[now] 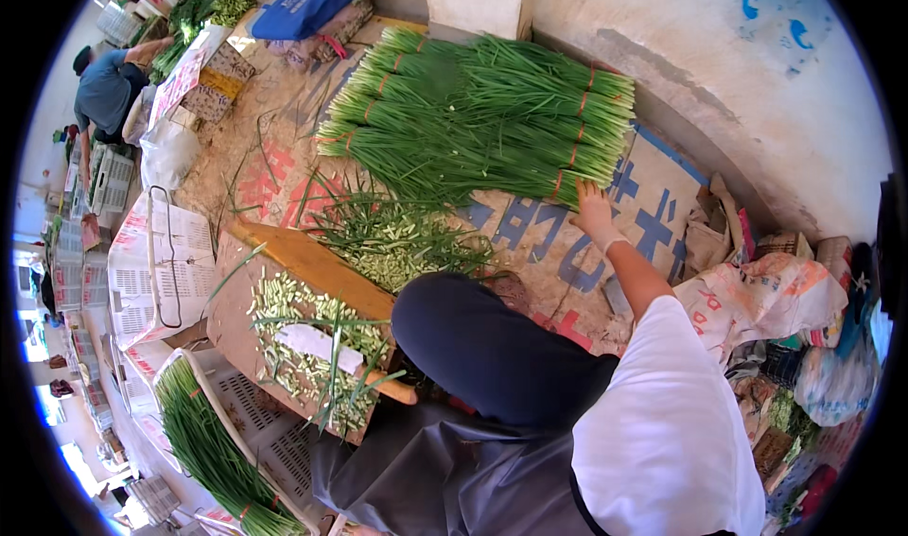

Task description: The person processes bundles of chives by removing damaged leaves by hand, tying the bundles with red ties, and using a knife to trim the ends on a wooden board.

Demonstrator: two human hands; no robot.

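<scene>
My right hand [593, 208], in a thin pale glove, touches the pale stalk ends of the nearest bundle in a pile of banded garlic chives [489, 125]; whether it grips is unclear. Only a sliver of my left hand [363, 530] shows at the bottom edge, by the rim of a white plastic crate [234, 433]. More banded chives [206, 437] lie along that crate. A cleaver [319, 346] with a wooden handle rests on the cutting board [237, 291] among chopped stalk pieces [284, 302]. Loose leaves and cut ends [397, 245] form a heap beyond the board.
An orange-brown wooden plank [319, 263] edges the board. Another white crate [170, 266] stands at left. Printed sheeting [553, 245] lies under the pile, beside the wall. A blue bag [308, 4] sits at the back, sacks [759, 295] at right. A person [106, 93] works far left.
</scene>
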